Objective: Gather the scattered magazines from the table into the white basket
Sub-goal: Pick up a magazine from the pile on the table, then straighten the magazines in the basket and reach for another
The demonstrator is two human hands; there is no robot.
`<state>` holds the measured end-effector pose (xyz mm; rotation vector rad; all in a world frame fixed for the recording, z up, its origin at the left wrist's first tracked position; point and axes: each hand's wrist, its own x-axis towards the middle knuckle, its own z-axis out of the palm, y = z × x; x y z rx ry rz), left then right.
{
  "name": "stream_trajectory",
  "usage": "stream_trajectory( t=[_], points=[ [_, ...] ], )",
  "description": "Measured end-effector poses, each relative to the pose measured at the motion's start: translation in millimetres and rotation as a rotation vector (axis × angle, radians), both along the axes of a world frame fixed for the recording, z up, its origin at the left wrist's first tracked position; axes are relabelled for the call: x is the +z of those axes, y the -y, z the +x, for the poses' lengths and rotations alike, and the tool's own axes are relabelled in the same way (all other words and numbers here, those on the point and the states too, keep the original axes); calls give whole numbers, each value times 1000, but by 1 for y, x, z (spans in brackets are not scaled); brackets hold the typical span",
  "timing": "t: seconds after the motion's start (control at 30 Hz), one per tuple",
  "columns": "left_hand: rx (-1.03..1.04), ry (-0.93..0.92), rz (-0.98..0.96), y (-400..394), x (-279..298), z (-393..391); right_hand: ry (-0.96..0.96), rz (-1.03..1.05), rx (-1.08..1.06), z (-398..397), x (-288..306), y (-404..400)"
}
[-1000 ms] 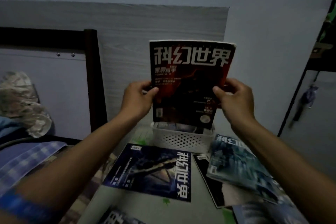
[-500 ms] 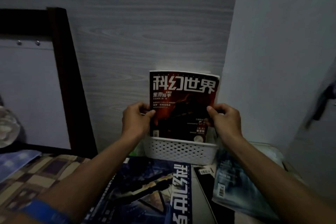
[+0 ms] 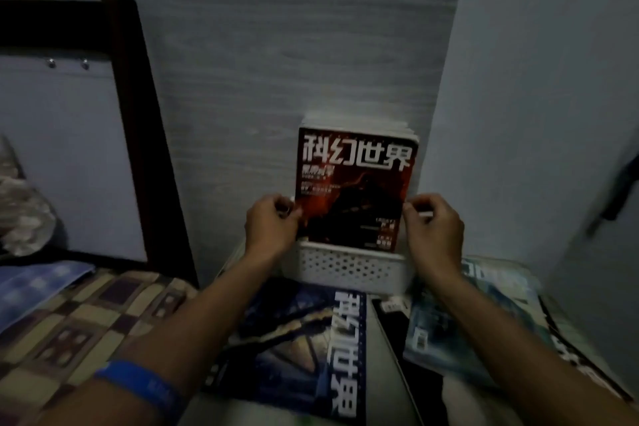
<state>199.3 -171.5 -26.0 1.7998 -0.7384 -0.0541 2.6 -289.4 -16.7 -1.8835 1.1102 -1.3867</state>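
The red magazine [image 3: 356, 183] is standing upright in the white basket [image 3: 345, 268], its lower edge dipping below the basket's rim and its cover facing the camera, with more pages showing just behind its top edge. The left hand [image 3: 271, 230] is sitting at the magazine's left edge, fingers [image 3: 281, 209] curling in and pinching that edge. The right hand [image 3: 434, 233] is mirroring it on the right side, fingers [image 3: 420, 207] curled at the right edge; whether they are actually clamping the cover or only touching it is hard to tell in this dim light. The basket is sitting at the back of the tabletop [image 3: 380, 328], against the grey wood-grain panel [image 3: 294, 45]. In front of it, a blue magazine [image 3: 304, 349] is lying flat under the left forearm, and a pale teal magazine [image 3: 460, 325] is lying to the right, overlapping a dark magazine [image 3: 394, 322] between them. A blue wristband [image 3: 138, 387] is circling the left wrist, over a checked bedcover [image 3: 86, 318].
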Motion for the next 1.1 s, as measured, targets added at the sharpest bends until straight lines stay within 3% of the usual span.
stream_trajectory(
  t=[0.13, 0.27, 0.4, 0.47, 0.6, 0.7, 0.77, 0.9, 1.03, 1.1],
  points=[
    [-38, 83, -44, -54, -19, -23, -69, -143, 237, -34, -17, -66],
    [-246, 155, 100, -127, -40, -49, -501, -292, 516, -70, -30, -133],
    [-848, 523, 609, -199, -43, -79, -753, -283, 696, -100, -41, -195],
    [-1000, 619, 826, -216, -45, -91, -814, -270, 702, -113, -47, -212],
    [-960, 495, 924, -223, -41, -101, -995, -194, 740, -126, -53, -228],
    [-959, 469, 844, -222, -34, -111, -1100, -255, 712, -126, -58, -238],
    [-941, 567, 740, -223, -33, -121, -1055, -144, 755, -123, -57, -241],
    [-703, 896, 536, -227, -26, -141, -699, 205, 832, -121, -51, -235],
    [-105, 853, 273, -238, -12, -142, -342, 317, 726, -141, -50, -225],
    [134, 699, 126, -245, -6, -136, -94, 365, 691, -151, -46, -217]
  ],
)
